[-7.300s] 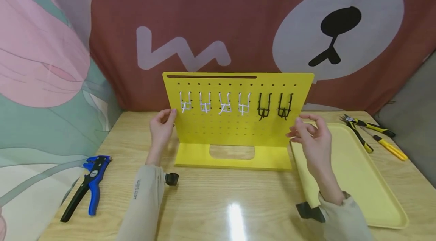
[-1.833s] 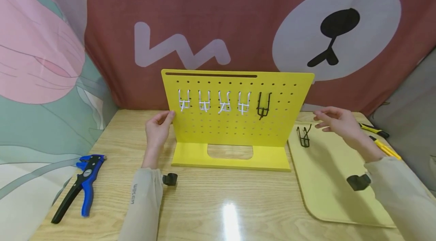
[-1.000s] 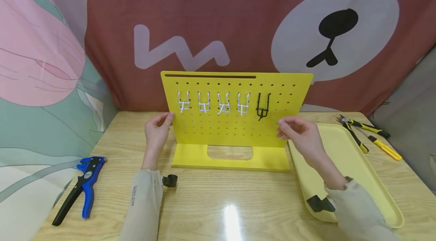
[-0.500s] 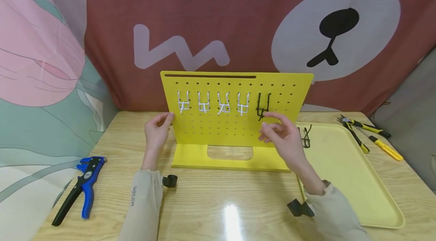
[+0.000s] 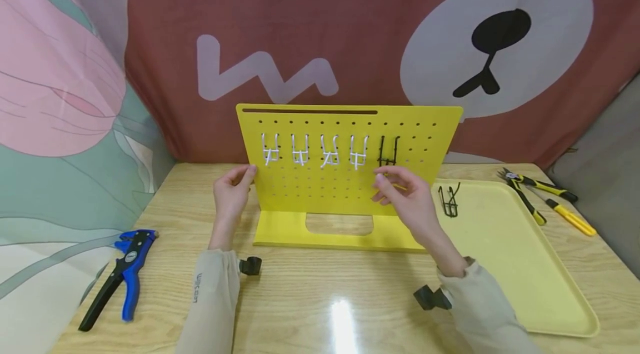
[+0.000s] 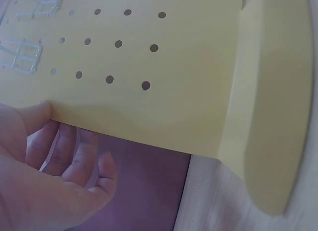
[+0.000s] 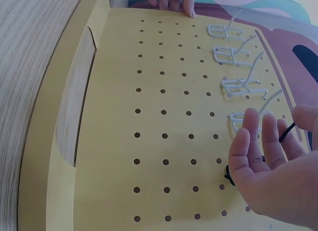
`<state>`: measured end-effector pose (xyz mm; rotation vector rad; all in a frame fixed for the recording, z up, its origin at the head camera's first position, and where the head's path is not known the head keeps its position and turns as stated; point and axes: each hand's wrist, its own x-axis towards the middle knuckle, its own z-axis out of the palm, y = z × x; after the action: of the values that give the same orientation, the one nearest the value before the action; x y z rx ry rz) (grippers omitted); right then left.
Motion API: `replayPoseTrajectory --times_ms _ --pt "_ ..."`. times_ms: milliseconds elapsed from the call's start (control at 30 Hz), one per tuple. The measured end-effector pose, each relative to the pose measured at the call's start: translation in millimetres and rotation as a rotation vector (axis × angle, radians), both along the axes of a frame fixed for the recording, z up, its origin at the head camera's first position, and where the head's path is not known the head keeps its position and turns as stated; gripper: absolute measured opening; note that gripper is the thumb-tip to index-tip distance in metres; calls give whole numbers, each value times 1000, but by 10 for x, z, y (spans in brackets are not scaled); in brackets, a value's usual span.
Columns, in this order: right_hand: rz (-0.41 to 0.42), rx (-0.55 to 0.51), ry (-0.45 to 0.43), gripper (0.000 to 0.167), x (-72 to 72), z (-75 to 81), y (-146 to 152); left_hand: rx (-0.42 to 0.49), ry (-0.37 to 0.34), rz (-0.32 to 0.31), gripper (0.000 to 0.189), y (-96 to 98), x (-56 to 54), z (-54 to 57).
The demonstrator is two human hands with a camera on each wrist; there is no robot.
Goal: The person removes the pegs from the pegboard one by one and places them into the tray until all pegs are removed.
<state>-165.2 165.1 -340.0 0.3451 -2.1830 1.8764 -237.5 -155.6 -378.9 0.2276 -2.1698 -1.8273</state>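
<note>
A yellow pegboard (image 5: 340, 204) stands upright on its own base on the table. My left hand (image 5: 232, 193) grips its left edge, the thumb on the front face and the fingers behind, as the left wrist view shows. Several white wire hooks (image 5: 271, 151) hang in a row across the board. At the right end of that row is a black wire hook (image 5: 387, 161), its lower part hidden by my right hand (image 5: 412, 201). In the right wrist view its dark prong (image 7: 287, 132) sits between thumb and forefinger, pinched there.
A pale yellow tray (image 5: 520, 265) at the right holds another black wire hook (image 5: 450, 209). Beyond it lie black-and-yellow pliers (image 5: 525, 193) and a yellow-handled tool (image 5: 572, 218). A blue-and-black wire stripper (image 5: 127, 270) lies at the left. A printed curtain (image 5: 360, 37) hangs behind.
The rightmost black hook has gone from the board to the tray. My right hand has come back from the tray to the remaining black hook. The left hand has kept its hold on the edge.
</note>
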Motion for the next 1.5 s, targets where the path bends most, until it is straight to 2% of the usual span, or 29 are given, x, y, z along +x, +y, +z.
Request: replayPoseTrajectory --times_ms 433,967,1133,1333,1500 --pt "-52 -29 4 28 -11 -2 30 -8 2 -12 35 -13 3 -8" --pt "-57 -40 17 26 16 12 72 9 2 -9 37 -5 -2 -17" --pt "-49 -25 50 24 54 26 60 13 -8 -7 38 -8 9 -7" --pt "-46 -5 50 25 107 73 75 14 -4 -18 36 -4 6 -11" --pt "-22 -54 60 22 130 122 99 18 -9 -10 36 2 10 -6"
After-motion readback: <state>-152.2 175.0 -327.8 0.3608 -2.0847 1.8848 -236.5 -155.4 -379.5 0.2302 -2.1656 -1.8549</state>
